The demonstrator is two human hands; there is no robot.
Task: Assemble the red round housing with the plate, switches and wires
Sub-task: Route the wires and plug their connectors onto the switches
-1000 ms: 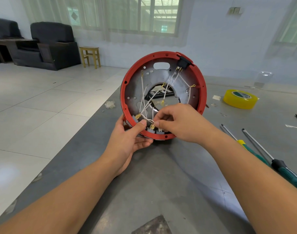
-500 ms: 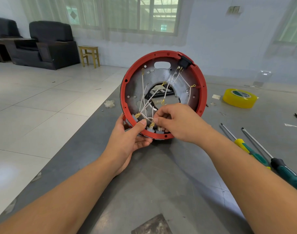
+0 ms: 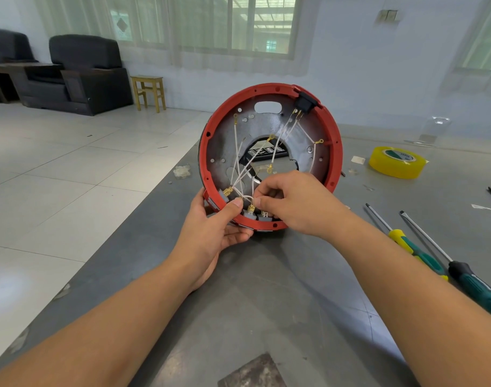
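The red round housing (image 3: pixel 333 135) stands on edge on the grey table, open side toward me. A grey metal plate (image 3: pixel 224 146) sits inside it, crossed by white wires (image 3: pixel 278 141) with brass terminals. A black switch (image 3: pixel 304 103) is set in the rim at top right, and grey switches (image 3: pixel 250 215) line the bottom rim. My left hand (image 3: pixel 213 236) grips the lower left rim, thumb inside. My right hand (image 3: pixel 291 202) pinches a white wire loop just above the grey switches.
Two screwdrivers (image 3: pixel 414 247) (image 3: pixel 462 272) lie at the right, a yellow tape roll (image 3: pixel 393 163) at the back right. The table's left edge (image 3: pixel 127 236) drops to a tiled floor. A dark patch (image 3: pixel 252 372) lies near me. Armchairs and a stool stand far left.
The housing has tilted very slightly and my right hand's fingers have shifted a little on the wires near the bottom switches. My left hand keeps its grip on the rim.
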